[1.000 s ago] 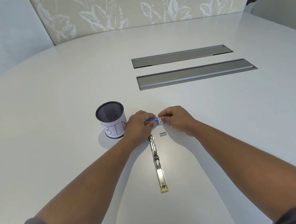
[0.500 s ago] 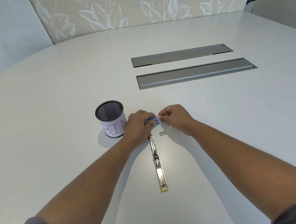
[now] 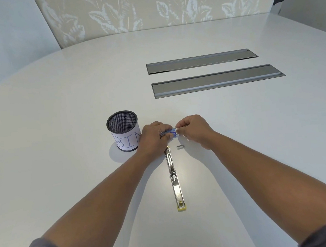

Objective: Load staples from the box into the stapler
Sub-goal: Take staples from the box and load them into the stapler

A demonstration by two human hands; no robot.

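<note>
A small blue staple box (image 3: 170, 132) is held between both hands just above the white table. My left hand (image 3: 152, 137) grips its left end and my right hand (image 3: 194, 130) pinches its right end. Nearer to me, the metal stapler (image 3: 175, 179) lies flat and swung fully open, its yellow-tipped end toward me. A short grey strip of staples (image 3: 180, 147) rests on the table just below my right hand, to the right of the stapler's far end.
A black mesh cup (image 3: 123, 130) with a paper label reading BIN stands left of my left hand. Two long grey cable hatches (image 3: 216, 80) sit flush in the table (image 3: 58, 134) farther back on the right.
Both hands stay on the staple box with only slight finger shifts. The stapler and the loose staple strip have not moved.
</note>
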